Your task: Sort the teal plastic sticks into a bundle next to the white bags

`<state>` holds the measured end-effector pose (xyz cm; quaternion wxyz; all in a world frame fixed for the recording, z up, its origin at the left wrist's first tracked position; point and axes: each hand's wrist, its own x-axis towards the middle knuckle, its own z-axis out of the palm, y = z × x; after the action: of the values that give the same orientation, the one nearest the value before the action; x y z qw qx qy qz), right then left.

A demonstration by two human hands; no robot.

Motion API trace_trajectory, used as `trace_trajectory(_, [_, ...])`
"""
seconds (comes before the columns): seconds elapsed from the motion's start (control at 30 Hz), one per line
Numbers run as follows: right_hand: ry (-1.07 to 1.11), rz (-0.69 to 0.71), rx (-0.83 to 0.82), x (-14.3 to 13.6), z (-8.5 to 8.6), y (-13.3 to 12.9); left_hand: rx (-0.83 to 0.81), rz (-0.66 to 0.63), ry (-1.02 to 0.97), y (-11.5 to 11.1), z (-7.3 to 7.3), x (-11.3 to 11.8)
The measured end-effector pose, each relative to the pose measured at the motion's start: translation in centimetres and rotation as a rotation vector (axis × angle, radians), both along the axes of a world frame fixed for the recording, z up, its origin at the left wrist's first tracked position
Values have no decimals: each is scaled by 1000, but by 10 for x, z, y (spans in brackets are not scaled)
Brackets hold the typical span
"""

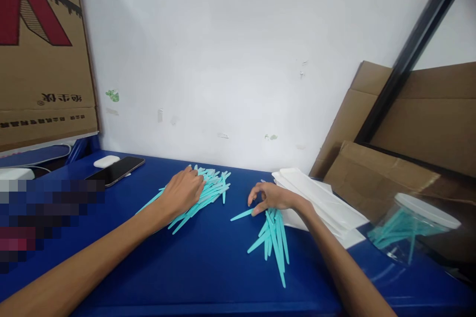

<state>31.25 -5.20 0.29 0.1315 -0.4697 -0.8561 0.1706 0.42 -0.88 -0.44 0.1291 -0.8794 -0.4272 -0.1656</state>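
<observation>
My left hand [185,189] rests on a large pile of turquoise sticks [210,190] on the blue table, its fingers curled; what they grip is hidden. To the right, my right hand [270,196] is bent over a smaller fanned bunch of turquoise sticks [275,237]. Its thumb and forefinger are apart. One single stick [241,215] points left from beside the thumb tip; whether the hand holds it is unclear. The sticks are long and flat with tapered ends.
White paper bags [320,203] lie behind my right hand. A clear tub with a white lid [409,228] holds more sticks at the right. A phone [117,170] and white case [106,161] lie back left. Cardboard [390,178] leans at the right.
</observation>
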Motion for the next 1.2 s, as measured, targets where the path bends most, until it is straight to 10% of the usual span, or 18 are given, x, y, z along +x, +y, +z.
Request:
trace_trajectory(0.23, [96,20,56,-31,-6,0,80,-45,-65,-6,0,4])
trace_trajectory(0.47, [201,-38,352,-65,4,-16,21,-430,-118,-33,-2,21])
trace_trajectory(0.7, [83,-191,536,-31,17,-9,-23,-271,-106,-25,-6,18])
trace_trajectory(0.93, [-91,-252,165,35,13,3,-77,-135,-183,-16,-3,11])
trace_trajectory(1.2, [-53,-276,-105,45,3,5,-158,-177,-255,-26,-5,16])
